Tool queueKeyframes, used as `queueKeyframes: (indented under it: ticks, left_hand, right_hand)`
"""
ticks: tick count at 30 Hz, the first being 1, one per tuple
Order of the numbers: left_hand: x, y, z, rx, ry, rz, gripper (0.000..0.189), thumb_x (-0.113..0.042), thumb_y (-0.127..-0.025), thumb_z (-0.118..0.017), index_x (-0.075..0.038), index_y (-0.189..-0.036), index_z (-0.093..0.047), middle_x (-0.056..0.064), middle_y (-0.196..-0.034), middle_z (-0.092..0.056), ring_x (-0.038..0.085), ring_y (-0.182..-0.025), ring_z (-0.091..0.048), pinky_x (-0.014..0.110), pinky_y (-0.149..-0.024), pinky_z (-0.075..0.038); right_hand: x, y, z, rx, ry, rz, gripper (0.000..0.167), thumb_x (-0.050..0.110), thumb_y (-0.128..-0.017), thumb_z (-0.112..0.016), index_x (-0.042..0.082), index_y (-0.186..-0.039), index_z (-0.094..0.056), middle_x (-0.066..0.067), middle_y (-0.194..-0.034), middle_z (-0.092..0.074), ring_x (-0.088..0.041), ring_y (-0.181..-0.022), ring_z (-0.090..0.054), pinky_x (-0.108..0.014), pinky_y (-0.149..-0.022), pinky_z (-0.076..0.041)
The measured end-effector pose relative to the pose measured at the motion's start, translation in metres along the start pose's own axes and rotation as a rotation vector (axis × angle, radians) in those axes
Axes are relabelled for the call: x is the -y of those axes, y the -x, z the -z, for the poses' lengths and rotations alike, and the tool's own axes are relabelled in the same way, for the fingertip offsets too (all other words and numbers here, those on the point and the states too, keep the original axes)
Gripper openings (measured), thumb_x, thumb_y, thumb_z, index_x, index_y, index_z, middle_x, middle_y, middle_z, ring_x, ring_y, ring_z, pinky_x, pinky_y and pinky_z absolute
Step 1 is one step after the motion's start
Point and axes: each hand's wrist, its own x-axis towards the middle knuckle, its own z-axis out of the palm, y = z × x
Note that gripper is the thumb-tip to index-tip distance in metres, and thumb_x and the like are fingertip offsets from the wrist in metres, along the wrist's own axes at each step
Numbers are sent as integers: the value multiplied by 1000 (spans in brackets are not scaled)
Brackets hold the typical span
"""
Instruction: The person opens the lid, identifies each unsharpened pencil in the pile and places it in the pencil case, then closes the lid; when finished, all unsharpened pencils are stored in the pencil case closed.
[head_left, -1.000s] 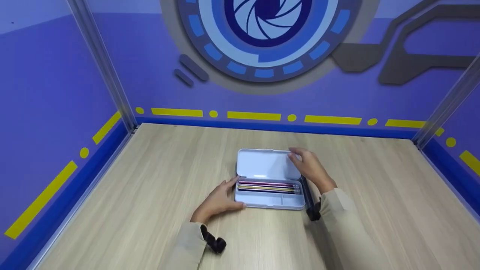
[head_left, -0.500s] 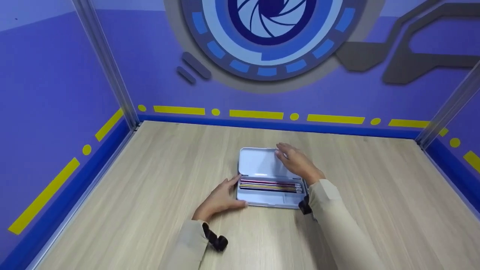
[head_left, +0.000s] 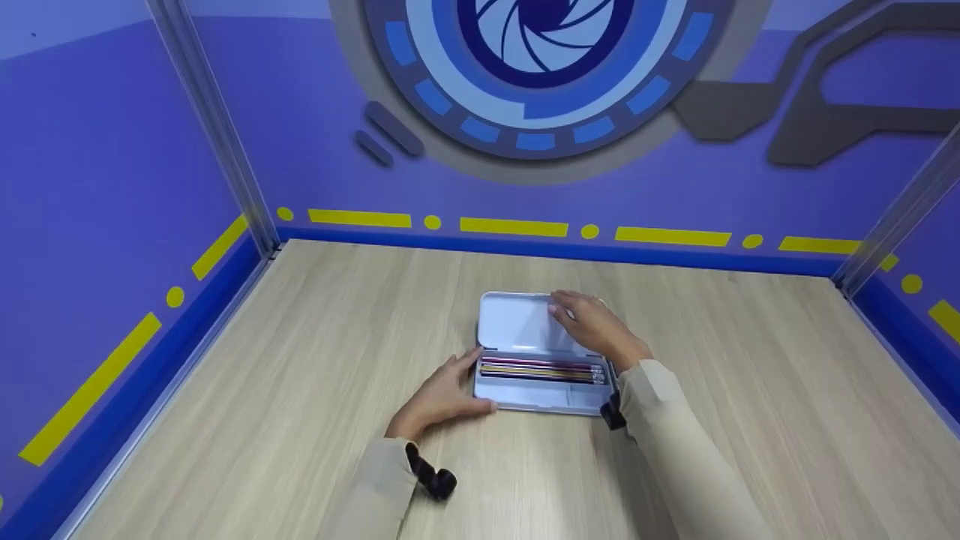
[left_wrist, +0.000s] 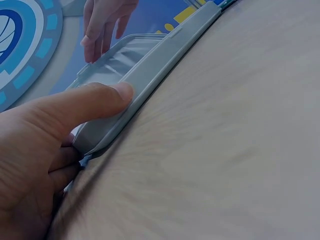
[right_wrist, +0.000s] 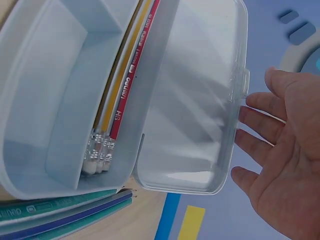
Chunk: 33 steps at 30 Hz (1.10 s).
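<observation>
A pale plastic pencil case (head_left: 517, 394) lies on the table with its lid (head_left: 514, 322) tipped back on the hinge. Inside its rear compartment several pencils (head_left: 536, 369) lie side by side, their eraser ends to the right; a red pencil (right_wrist: 131, 75) and yellow ones show up close. My left hand (head_left: 442, 396) grips the left end, thumb against the front wall and fingers round the far side. At the lid's outer edge are the fingertips of my right hand (head_left: 598, 328), its fingers fairly straight.
Several green and blue pencils (right_wrist: 65, 212) lie beside the right end of the case, hidden behind my right forearm in the head view. The wooden table (head_left: 337, 322) meets blue-purple panels (head_left: 300, 135) at the back and sides.
My right hand has moved left along the lid, from its right corner to nearer its middle. The lid still stands raised, and my left hand keeps its place on the case.
</observation>
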Motion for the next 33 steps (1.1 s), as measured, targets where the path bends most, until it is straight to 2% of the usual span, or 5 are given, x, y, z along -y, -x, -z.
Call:
queueKeyframes:
  ticks: [9, 21, 27, 33]
  left_hand:
    - [-2, 1, -2, -2, -15, 27, 99, -38, -67, -84, -21, -151, -33, 19, -154, -32, 44, -144, -20, 58, -115, -22]
    - [-4, -1, 2, 1, -29, -1, 102, -37, -68, -85, -15, -151, -32, 24, -152, -32, 46, -142, -22, 57, -115, -24]
    - [-5, 0, 3, 4, -21, 29, 103, -39, -67, -85, -20, -152, -30, 13, -156, -31, 44, -145, -16, 58, -116, -19]
    - [-4, 1, 2, 11, -17, 34, 103, -39, -67, -85, -17, -152, -31, 10, -157, -30, 43, -146, -14, 57, -117, -17]
  right_hand:
    - [2, 8, 2, -56, 30, 39, 44, 31, -101, -47, 10, -140, -50, -13, -145, -48, -33, -138, -39, -50, -114, -30]
    - [5, 22, 10, -138, 49, 127, 38, 26, -100, -52, 10, -133, -58, -11, -138, -56, -30, -132, -47, -48, -110, -37]
    - [4, 30, 10, -204, 79, 230, 33, 23, -99, -54, 8, -127, -63, -11, -130, -61, -29, -125, -54, -46, -107, -42]
    - [1, 41, 8, -257, 76, 280, 29, 22, -97, -58, 10, -121, -67, -7, -122, -66, -26, -117, -57, -47, -103, -45]
